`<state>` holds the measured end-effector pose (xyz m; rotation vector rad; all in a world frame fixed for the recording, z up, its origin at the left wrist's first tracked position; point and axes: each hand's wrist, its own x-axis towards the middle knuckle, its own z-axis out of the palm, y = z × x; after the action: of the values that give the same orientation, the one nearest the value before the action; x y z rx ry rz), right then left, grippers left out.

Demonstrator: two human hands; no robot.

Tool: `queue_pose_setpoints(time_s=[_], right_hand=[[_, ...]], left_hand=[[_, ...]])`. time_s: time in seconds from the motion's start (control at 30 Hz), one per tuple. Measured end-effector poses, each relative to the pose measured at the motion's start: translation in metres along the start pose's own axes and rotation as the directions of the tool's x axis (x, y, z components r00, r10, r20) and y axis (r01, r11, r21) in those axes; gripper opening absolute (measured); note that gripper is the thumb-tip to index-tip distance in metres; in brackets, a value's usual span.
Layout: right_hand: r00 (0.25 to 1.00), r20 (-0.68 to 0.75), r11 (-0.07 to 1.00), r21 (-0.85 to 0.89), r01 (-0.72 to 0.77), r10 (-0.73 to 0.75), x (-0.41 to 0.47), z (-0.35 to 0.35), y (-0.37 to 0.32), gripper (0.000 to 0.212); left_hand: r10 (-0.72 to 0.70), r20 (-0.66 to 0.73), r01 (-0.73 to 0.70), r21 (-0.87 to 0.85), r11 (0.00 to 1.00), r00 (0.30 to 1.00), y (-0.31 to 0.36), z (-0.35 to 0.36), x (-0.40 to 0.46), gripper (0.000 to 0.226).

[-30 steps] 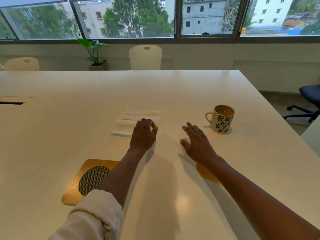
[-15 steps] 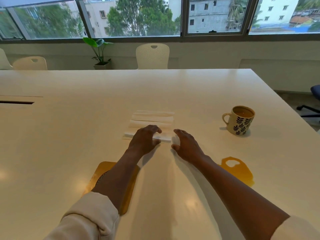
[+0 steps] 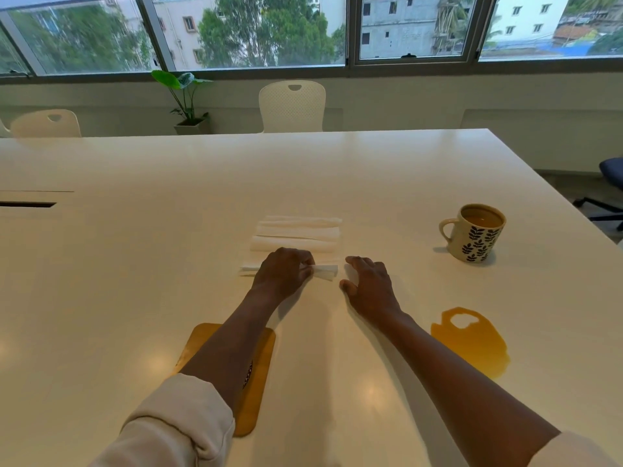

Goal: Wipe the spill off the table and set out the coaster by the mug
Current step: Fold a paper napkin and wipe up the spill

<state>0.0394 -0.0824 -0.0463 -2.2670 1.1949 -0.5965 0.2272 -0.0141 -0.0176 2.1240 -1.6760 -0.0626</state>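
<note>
My left hand (image 3: 281,272) pinches the nearest napkin (image 3: 324,272) off the row mid-table; my right hand (image 3: 369,284) hovers beside it, fingers loose. It's limp and light, probably tears when wet, so I take it by the fold.

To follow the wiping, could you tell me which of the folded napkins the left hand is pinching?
The nearest napkin, at the row's front: the left hand pinches it, while the three behind lie untouched.
</note>
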Motion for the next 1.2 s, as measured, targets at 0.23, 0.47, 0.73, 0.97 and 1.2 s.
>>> queue_pose_setpoints(time_s=[0.23,0.47,0.73,0.97,1.2], right_hand=[[1.0,-0.015,1.0,0.009,0.003,-0.003,0.0,0.002,0.002,0.051],[1.0,-0.006,1.0,0.014,-0.007,0.007,0.002,0.002,0.004,0.052],[0.996,0.038,0.988,0.132,-0.079,0.074,0.01,-0.007,0.002,0.054],[0.979,0.067,0.866,0.458,-0.201,0.192,0.02,-0.02,-0.014,0.034],[0.892,0.35,-0.001,0.931,-0.365,0.285,0.017,-0.052,-0.004,0.078]], left_hand=[[-0.004,0.023,0.003,0.026,1.0,1.0,0.0,-0.005,0.007,0.02],[-0.027,0.01,0.026,0.037,0.999,1.0,0.004,-0.008,0.014,0.021],[0.099,-0.242,-0.076,0.106,0.992,0.965,0.018,-0.042,0.037,0.02],[0.279,-0.384,-0.255,0.114,0.96,0.88,0.045,-0.082,0.046,0.017],[0.433,-0.308,-0.429,0.084,0.899,0.847,0.074,-0.103,0.027,0.009]])
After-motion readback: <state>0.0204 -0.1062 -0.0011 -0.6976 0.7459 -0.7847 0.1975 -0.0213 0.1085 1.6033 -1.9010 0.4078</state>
